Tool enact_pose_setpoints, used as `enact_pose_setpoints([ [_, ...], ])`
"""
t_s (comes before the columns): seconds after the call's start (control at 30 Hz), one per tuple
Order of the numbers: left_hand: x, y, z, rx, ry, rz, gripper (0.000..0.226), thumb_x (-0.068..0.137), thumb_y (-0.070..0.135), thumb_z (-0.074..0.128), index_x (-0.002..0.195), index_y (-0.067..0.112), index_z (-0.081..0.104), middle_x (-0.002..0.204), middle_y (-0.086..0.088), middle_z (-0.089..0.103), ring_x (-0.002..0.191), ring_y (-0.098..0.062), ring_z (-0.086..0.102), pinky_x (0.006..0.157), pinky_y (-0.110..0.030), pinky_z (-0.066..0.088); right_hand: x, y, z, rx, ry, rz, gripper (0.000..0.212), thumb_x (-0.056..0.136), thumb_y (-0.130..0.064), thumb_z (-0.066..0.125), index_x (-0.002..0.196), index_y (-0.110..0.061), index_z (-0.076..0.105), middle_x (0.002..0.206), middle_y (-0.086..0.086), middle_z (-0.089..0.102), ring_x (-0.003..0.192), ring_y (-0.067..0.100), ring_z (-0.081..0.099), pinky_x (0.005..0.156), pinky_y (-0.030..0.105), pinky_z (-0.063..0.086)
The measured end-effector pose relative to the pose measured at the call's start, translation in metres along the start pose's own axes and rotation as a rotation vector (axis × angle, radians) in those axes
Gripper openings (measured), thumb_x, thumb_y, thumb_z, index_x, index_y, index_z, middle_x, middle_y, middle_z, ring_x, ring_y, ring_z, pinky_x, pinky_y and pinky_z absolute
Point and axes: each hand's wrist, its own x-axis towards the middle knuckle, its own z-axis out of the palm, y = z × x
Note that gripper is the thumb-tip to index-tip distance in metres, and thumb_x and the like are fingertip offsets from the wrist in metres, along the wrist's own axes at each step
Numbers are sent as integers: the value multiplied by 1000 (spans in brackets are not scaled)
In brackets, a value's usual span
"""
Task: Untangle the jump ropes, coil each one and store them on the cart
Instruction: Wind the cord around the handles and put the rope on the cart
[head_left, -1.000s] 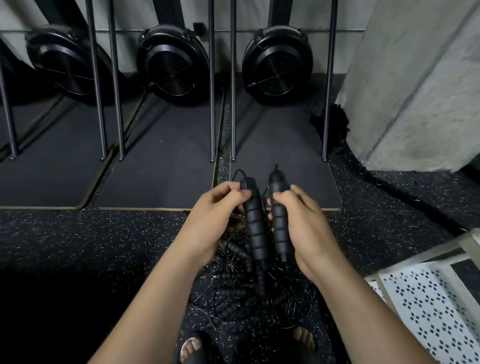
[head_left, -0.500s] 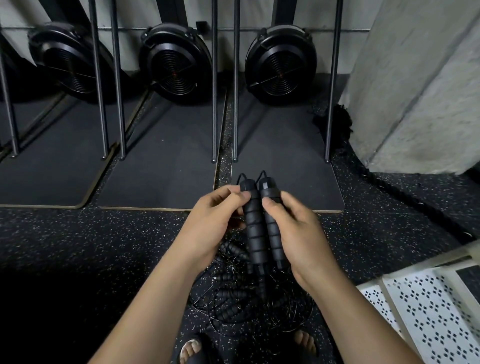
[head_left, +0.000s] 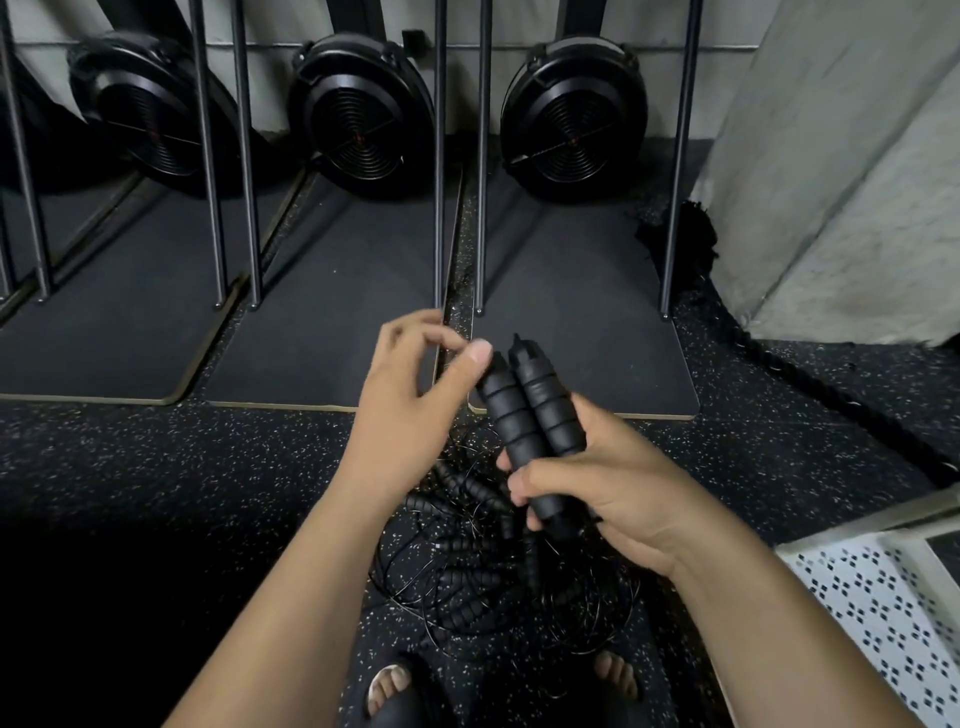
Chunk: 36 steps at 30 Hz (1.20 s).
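Two black ribbed jump rope handles (head_left: 530, 415) lie side by side, gripped together near their lower ends by my right hand (head_left: 597, 483). My left hand (head_left: 410, 395) hovers just left of the handles' tops, fingers loosely curled, thumb close to the left handle; whether it touches is unclear. Below my hands a tangled pile of jump ropes (head_left: 498, 577), with several black handles and thin black cords, lies on the speckled floor. A corner of the white perforated cart (head_left: 883, 597) shows at the lower right.
Three black fan machines (head_left: 571, 109) on dark mats (head_left: 571, 322) stand ahead behind upright metal bars (head_left: 439, 156). A concrete pillar (head_left: 841, 182) rises at the right, with a thick black rope (head_left: 810, 384) along the floor. My sandalled feet (head_left: 389, 686) are below the pile.
The two handles came together and now sit in my right hand alone. My left hand let go of its handle and lifted up to the left.
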Motion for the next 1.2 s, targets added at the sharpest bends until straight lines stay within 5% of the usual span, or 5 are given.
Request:
enact_pose_setpoints([
  [0.13, 0, 8, -1, -453, -3, -190, 54, 108, 65, 34, 130, 27, 65, 125, 3, 76, 122, -17, 69, 108, -44, 48, -10, -4, -3, -66, -262, -6, 62, 80, 21, 75, 131, -10, 60, 102, 14, 74, 80, 21, 69, 62, 39, 57],
  [0.3, -7, 12, 15, -561, -141, -488, 58, 92, 62, 57, 103, 9, 74, 94, -10, 78, 97, -24, 70, 95, -46, 55, -11, -4, 6, -19, -232, -159, 71, 80, 22, 77, 137, -15, 59, 101, 12, 75, 81, 20, 70, 66, 37, 60],
  [0.5, -21, 20, 40, -252, -313, -371, 51, 109, 54, 41, 76, 29, 71, 60, 1, 58, 54, -17, 47, 56, -33, 36, 1, -7, -4, 27, 215, -304, 54, 85, 15, 76, 125, -19, 63, 103, 9, 79, 87, 24, 73, 71, 42, 62],
  [0.8, -23, 16, 44, -252, -410, -338, 62, 99, 81, 32, 66, 40, 63, 68, -4, 59, 52, -17, 38, 53, -31, 29, 0, -10, -8, 172, 117, -290, 57, 92, 12, 65, 140, -16, 51, 126, 27, 71, 78, 31, 72, 61, 37, 57],
  [1.2, -21, 7, 37, -32, -472, -166, 28, 113, 46, 47, 113, 25, 66, 52, 16, 48, 48, -1, 42, 52, -27, 33, 2, -21, -36, 368, 149, -239, 70, 84, -2, 66, 151, -18, 50, 133, 16, 73, 80, 23, 68, 62, 29, 54],
])
